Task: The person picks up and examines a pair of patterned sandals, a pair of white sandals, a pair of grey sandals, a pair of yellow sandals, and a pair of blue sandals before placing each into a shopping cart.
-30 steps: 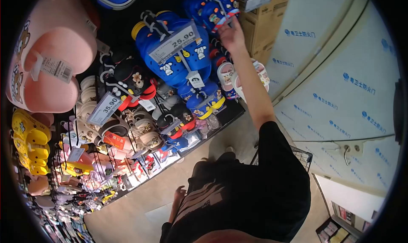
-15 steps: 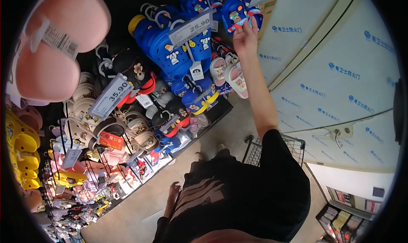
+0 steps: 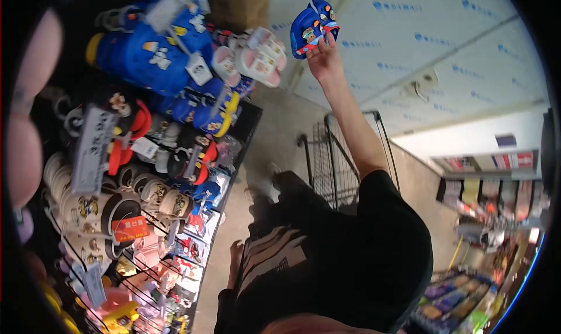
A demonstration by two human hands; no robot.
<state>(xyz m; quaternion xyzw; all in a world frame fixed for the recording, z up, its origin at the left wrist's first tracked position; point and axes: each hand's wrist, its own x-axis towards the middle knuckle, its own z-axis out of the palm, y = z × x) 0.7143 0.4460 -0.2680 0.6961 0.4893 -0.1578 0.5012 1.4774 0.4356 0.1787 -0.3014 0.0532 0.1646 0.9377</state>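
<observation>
My right hand (image 3: pixel 325 59), at the end of a raised arm, grips a pair of blue clogs (image 3: pixel 312 27) with red trim and small charms. The clogs are off the rack, in front of the pale printed panels. Low beside my black shirt hangs my left hand (image 3: pixel 236 253), partly visible, its fingers small and bent; whether it holds anything cannot be made out.
A rack of hanging clogs (image 3: pixel 155 53) and sandals with price signs fills the left side. A wire shopping cart (image 3: pixel 333 158) stands beyond my body. Pale panels (image 3: pixel 409 47) with a handle rise behind, and shelves (image 3: pixel 461 287) stand at lower right.
The blue clogs have come away from the rack in my right hand. The view has turned, so the rack sits farther left and more of the cart and right-hand shelves shows.
</observation>
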